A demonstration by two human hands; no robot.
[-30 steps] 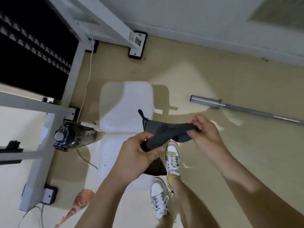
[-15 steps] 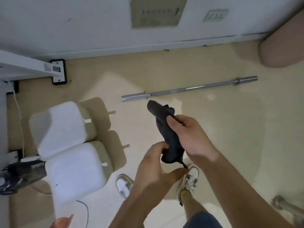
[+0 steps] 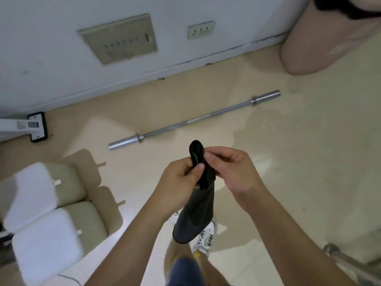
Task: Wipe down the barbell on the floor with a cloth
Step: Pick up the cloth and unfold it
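A bare silver barbell (image 3: 193, 120) lies on the beige floor, running diagonally from lower left to upper right, parallel to the wall. A dark grey cloth (image 3: 199, 213) hangs in front of me, well short of the bar. My left hand (image 3: 179, 184) grips the cloth near its top with curled fingers and thumb. My right hand (image 3: 231, 172) pinches the upper edge of the cloth beside it. The cloth's lower part hangs free above my white shoe (image 3: 205, 240).
Two white padded bench cushions (image 3: 41, 223) sit at the lower left. A white rack foot (image 3: 35, 126) stands by the wall at left. A pinkish padded object (image 3: 321, 48) fills the upper right corner. Another metal bar (image 3: 350, 263) lies at the lower right.
The view has swung right and the whole barbell now shows. Both hands have regripped the cloth near its top, and it now hangs down instead of being stretched between them.
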